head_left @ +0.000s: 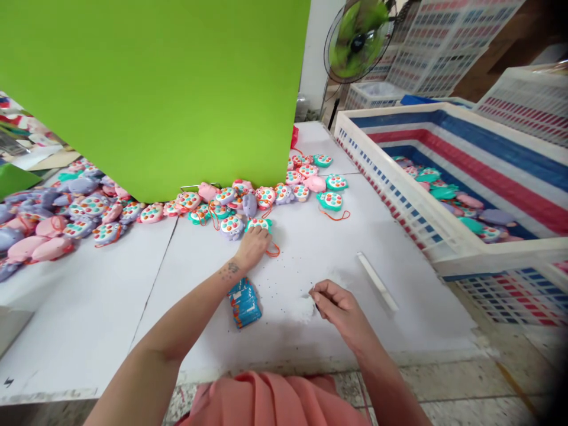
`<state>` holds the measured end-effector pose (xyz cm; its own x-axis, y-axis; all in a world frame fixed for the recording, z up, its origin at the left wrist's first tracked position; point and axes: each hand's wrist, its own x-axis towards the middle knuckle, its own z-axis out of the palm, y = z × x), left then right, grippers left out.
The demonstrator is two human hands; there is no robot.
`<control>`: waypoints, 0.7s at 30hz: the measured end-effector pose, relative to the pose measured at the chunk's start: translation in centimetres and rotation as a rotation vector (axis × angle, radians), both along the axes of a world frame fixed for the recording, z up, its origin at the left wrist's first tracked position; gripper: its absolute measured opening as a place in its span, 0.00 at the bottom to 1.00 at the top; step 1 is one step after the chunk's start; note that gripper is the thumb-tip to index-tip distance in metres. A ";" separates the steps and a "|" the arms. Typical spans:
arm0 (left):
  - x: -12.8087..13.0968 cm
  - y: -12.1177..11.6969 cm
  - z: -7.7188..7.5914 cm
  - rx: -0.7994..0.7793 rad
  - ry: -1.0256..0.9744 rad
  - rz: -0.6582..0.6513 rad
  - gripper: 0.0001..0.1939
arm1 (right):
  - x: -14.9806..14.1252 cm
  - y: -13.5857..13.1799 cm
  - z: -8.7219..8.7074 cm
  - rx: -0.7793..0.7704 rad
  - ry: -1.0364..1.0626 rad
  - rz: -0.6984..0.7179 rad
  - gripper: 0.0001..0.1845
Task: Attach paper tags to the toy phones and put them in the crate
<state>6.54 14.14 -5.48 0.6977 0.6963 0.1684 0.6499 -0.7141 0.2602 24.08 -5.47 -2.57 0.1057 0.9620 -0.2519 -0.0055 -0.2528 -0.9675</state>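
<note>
My left hand (pixel 254 244) reaches forward, its fingers closed over the near side of a teal toy (pixel 258 223) with a white face and coloured dots. An orange cord loop (pixel 274 251) lies by that toy. Closer to the table's front edge, my right hand (pixel 336 304) pinches something thin and dark, too small to name. Left of it lies a blue-and-orange packet (pixel 245 303), partly beside my left forearm. Tiny dark specks are scattered between the packet and my right hand. A purple toy (pixel 231 226) sits just left of my left hand.
A large green panel (pixel 160 94) stands behind a row of similar toys, with a bigger pile (pixel 48 219) at the left. On the right are a white strip (pixel 377 280) and a lined plastic crate (pixel 386 177) holding toys. A fan (pixel 358 41) stands at the back.
</note>
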 end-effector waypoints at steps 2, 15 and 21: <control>-0.1 -0.7 0.2 -0.055 -0.071 0.064 0.07 | -0.3 0.4 0.2 0.007 0.005 0.010 0.13; -0.3 -7.7 2.8 -0.983 -0.748 0.218 0.15 | -2.6 4.0 -0.5 -0.010 -0.211 0.052 0.08; -0.4 -8.7 2.6 -0.921 -0.697 0.183 0.13 | -2.5 3.9 -0.7 -0.023 -0.269 0.071 0.08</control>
<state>6.14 5.43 -2.85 0.5300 0.8354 -0.1455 0.2358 0.0197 0.9716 21.60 -1.54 -3.31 0.1045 0.9636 -0.2459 0.2693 -0.2655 -0.9257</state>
